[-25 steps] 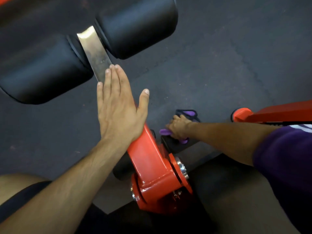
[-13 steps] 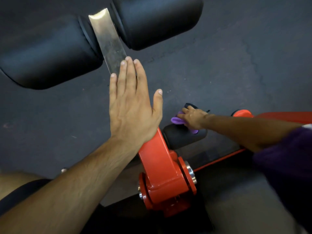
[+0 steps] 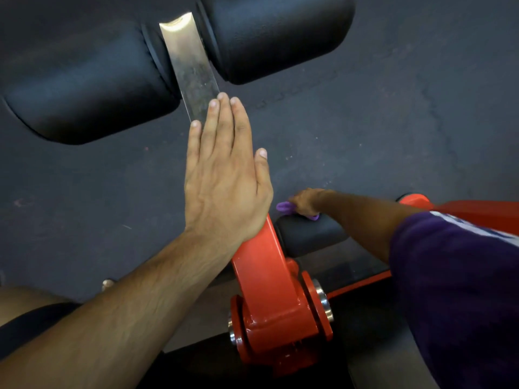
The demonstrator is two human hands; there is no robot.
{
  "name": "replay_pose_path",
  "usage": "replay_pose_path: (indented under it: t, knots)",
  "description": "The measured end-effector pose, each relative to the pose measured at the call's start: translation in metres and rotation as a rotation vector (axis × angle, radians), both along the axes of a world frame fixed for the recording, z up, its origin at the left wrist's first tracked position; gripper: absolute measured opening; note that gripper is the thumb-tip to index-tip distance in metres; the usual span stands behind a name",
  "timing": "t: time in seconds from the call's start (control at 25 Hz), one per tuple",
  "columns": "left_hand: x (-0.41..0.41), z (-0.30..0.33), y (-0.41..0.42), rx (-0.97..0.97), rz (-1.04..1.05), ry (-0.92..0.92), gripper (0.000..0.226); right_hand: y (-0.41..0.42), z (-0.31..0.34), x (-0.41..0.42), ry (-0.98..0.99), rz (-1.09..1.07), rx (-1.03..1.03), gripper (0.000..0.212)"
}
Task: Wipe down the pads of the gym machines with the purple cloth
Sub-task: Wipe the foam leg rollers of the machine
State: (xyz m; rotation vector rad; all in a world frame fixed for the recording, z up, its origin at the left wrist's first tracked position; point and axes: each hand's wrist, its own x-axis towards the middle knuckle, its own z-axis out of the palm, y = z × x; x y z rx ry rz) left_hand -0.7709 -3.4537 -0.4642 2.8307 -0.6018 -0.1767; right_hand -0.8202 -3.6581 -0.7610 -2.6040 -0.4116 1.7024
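The left hand [image 3: 224, 178] lies flat as before, fingers straight and together, on the orange arm [image 3: 266, 282] below the steel bar [image 3: 191, 68]; the right hand [image 3: 307, 202] grips the purple cloth [image 3: 283, 206], now atop the small black roller pad [image 3: 309, 234] rather than its far end; the two large pads [image 3: 84, 80] sit lower in view.

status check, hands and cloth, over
Left hand flat on the orange arm. Right hand grips purple cloth on small black pad. Nothing blocking.

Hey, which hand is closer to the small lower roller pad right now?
Right. The right hand presses the purple cloth on the lower roller pad; the left hand lies flat on the orange arm, beside it.
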Motion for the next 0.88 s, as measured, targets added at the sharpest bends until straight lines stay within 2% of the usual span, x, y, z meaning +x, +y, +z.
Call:
replay_pose_path:
  t: [0.08, 0.12, 0.2, 0.28, 0.32, 0.48, 0.56, 0.68, 0.76, 0.88]
  knots:
    - [0.001, 0.000, -0.001, -0.008, 0.003, -0.007, 0.068, 0.019, 0.003, 0.000, -0.146, -0.038, 0.048, 0.068]
    - [0.001, -0.001, -0.001, -0.010, 0.001, -0.007, 0.068, 0.029, 0.015, -0.009, -0.223, 0.014, 0.111, 0.070]
    - [0.002, -0.002, 0.001, -0.007, 0.000, -0.002, 0.068, 0.032, 0.037, -0.045, -0.339, 0.270, 0.240, 0.064]
    - [0.000, -0.001, 0.001, -0.002, -0.001, 0.017, 0.068, -0.002, 0.051, -0.071, -0.334, 0.455, 0.281, 0.062]
    - [0.000, 0.000, 0.000, -0.002, -0.006, 0.020, 0.068, -0.030, 0.052, -0.073, -0.309, 0.443, 0.226, 0.064]
    - [0.003, -0.002, 0.001, -0.008, -0.005, 0.009, 0.068, -0.103, 0.048, -0.049, -0.162, 0.139, -0.050, 0.058]
    - [0.002, -0.002, 0.002, -0.011, -0.002, 0.015, 0.067, -0.080, 0.041, -0.035, -0.203, 0.094, 0.005, 0.059]
    - [0.001, -0.002, 0.002, -0.008, 0.003, 0.013, 0.068, 0.005, 0.026, -0.042, -0.236, 0.245, 0.240, 0.058]
    - [0.002, -0.002, 0.001, -0.022, 0.006, 0.011, 0.068, 0.035, 0.034, -0.053, -0.268, 0.316, 0.325, 0.056]
    - [0.002, -0.001, 0.001, -0.022, 0.007, 0.018, 0.068, 0.011, 0.053, -0.045, -0.258, 0.306, 0.269, 0.069]
